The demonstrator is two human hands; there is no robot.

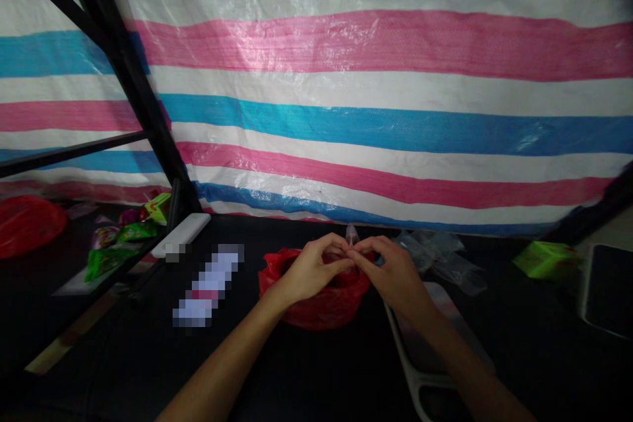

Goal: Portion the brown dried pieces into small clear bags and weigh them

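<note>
My left hand and my right hand meet fingertip to fingertip. Both pinch what looks like a small clear plastic bag, whose upper end pokes up beyond the fingers; the rest is hidden. Below the hands a red plastic bag sits on the black table, its crumpled rim folded open around a dark hollow. Its contents cannot be made out. Under my right forearm lies a flat device with a pale rim and grey top, perhaps a scale. Several loose clear plastic bags lie beyond my right hand.
A yellow-green box and another pale-rimmed device are at the right. At left are a white slab, a pixelated strip, green packets, another red bag and a black frame post. Striped sheeting hangs behind.
</note>
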